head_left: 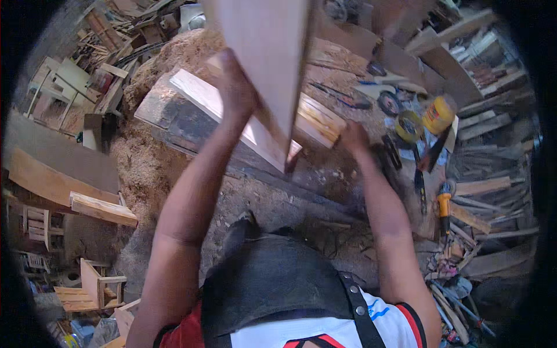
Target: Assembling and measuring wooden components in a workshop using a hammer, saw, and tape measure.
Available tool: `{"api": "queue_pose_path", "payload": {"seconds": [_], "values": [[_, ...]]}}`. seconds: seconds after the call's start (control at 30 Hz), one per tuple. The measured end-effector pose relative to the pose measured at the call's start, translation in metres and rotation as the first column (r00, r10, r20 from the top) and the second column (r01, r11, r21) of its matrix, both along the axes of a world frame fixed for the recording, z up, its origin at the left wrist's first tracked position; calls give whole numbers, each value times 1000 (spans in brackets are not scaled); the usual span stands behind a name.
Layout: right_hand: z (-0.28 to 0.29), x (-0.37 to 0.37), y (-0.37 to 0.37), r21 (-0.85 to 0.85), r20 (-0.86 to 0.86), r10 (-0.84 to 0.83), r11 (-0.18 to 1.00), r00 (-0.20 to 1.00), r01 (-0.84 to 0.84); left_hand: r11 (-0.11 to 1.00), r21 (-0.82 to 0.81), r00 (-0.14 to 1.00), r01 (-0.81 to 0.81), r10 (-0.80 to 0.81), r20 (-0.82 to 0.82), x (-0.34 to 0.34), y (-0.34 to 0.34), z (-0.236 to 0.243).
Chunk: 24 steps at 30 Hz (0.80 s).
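A wide pale board (264, 52) rises toward me, tilted up and slightly blurred, with its lower corner near the bench. Along its left edge, my left hand (237, 95) is closed on it, the fingers partly hidden. My right hand (355, 139) grips the near right end of a wooden plank (318, 119) with darker streaks, whose middle passes out of sight behind the board. Under my left wrist, another pale plank (197, 93) lies slantwise on a dark, worn workbench (174, 119).
Wood shavings (136, 168) heap up on the left. To the right are a yellow container (439, 115), a roll of tape (409, 126), a yellow angle grinder (445, 206) and stacked scrap wood (493, 168). A small wooden frame piece (96, 287) stands at lower left.
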State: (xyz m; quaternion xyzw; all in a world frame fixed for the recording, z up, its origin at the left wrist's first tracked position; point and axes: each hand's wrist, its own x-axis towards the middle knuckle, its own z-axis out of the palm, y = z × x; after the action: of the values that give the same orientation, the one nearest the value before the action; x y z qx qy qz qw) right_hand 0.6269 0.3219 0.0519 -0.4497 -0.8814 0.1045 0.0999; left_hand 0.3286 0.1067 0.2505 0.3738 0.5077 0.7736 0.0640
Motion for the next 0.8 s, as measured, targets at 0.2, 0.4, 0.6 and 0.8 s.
{"api": "queue_pose_path", "payload": {"seconds": [0.2, 0.4, 0.6, 0.8], "values": [[84, -111, -75, -124, -845, -15, 978, 534, -169, 988, -150, 983, 43, -69, -171, -3, -7, 2], [272, -115, -149, 84, -995, 34, 817, -97, -571, 974, -11, 969, 225, -224, -100, -8, 5, 10], [326, -170, -151, -29, -997, -21, 994, 79, -102, 995, -31, 993, 99, -97, 70, -9, 6, -74], [330, -173, -113, 17, -993, 34, 990, 117, -141, 661, -608, 686, 440, 190, 702, 13, -73, -261]]}}
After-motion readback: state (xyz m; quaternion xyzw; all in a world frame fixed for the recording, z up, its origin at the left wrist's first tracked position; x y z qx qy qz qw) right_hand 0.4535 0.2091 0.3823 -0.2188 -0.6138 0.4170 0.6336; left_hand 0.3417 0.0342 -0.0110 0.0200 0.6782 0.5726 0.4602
